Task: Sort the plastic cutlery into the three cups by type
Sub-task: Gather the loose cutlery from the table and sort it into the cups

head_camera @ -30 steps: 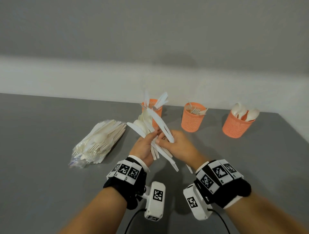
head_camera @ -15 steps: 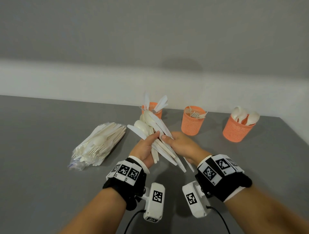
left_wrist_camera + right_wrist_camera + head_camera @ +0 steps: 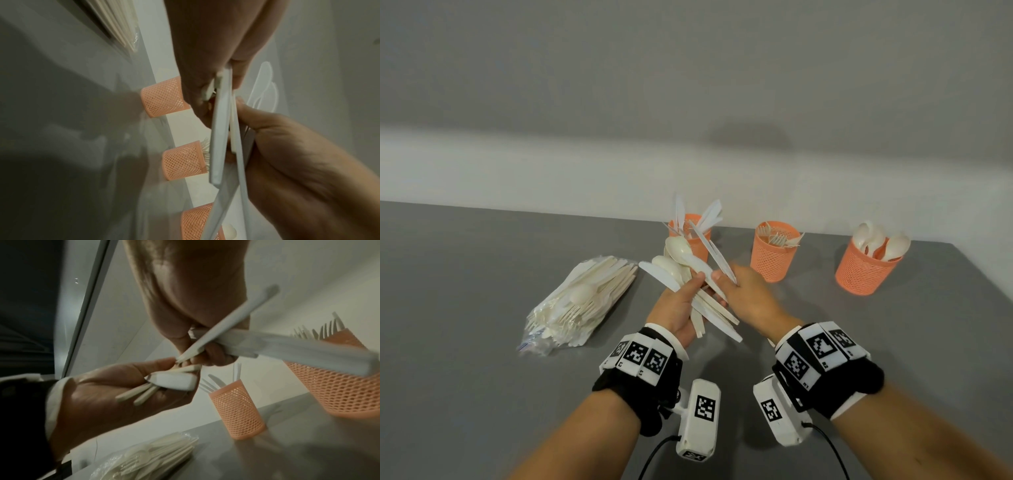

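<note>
Three orange mesh cups stand in a row at the far edge of the grey table (image 3: 465, 342), and the middle cup (image 3: 774, 260) serves as landmark: it holds forks, tines up. Well to its left lies the largest heap, a clear bag of unsorted cutlery (image 3: 582, 305), likely kept there as the supply. The spoon cup (image 3: 864, 270) sits to the right of the middle cup, bowls poking above its rim; the knife cup (image 3: 690, 236) sits to its left, blades fanning upward. In front of the middle cup, raised off the table, the left hand (image 3: 678, 313) has its fingers and thumb wrapped round a fanned bundle of knives and spoons (image 3: 681, 270), seemingly spread so single pieces can be told apart and drawn out. The right hand (image 3: 748, 296), touching that bundle, pinches a single knife (image 3: 714, 255) by its handle between thumb and curled fingers, the blade pointing toward the knife cup; I judge it is being separated for dropping there.
</note>
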Available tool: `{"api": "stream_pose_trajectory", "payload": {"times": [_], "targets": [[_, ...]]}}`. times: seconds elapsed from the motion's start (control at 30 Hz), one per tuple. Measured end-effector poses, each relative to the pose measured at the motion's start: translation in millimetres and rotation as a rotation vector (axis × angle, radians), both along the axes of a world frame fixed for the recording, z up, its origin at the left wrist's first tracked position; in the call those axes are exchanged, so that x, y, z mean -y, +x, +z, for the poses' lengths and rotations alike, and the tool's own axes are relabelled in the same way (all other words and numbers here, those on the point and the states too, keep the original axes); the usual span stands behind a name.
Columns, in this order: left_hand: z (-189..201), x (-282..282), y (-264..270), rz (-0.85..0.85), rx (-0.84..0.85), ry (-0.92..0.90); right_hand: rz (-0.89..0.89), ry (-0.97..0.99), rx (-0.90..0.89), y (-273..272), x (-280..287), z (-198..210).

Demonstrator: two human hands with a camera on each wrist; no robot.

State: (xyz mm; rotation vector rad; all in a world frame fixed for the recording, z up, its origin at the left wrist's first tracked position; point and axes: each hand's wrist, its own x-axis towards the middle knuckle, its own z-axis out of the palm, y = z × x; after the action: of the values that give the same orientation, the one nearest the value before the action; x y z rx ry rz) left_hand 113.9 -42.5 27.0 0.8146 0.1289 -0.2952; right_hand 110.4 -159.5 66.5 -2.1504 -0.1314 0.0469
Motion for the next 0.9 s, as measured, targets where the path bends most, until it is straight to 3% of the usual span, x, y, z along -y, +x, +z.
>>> {"api": "stream_pose_trajectory", "payload": {"times": [0.17,0.23,0.4,0.7,0.9], "targets": [[2,1,5,0.043,-0.068,0.037,-0.12,-0.231,0.198,4,3,3],[1,0,8,0.08,-0.091,0.081,-0.072,-0.174,0.24,0,0,8],[5,0,13,0.044,0.004,0.171,0.128,-0.015,0.061,-3,-12,7],[3,-5,14,0.004,-0.041,0.248,0.163,-0.173,0.057,7,-18,-3],[1,-10,21,0.01,0.005,0.282,0.206,-0.045,-0.022,15,-16,-1]]}}
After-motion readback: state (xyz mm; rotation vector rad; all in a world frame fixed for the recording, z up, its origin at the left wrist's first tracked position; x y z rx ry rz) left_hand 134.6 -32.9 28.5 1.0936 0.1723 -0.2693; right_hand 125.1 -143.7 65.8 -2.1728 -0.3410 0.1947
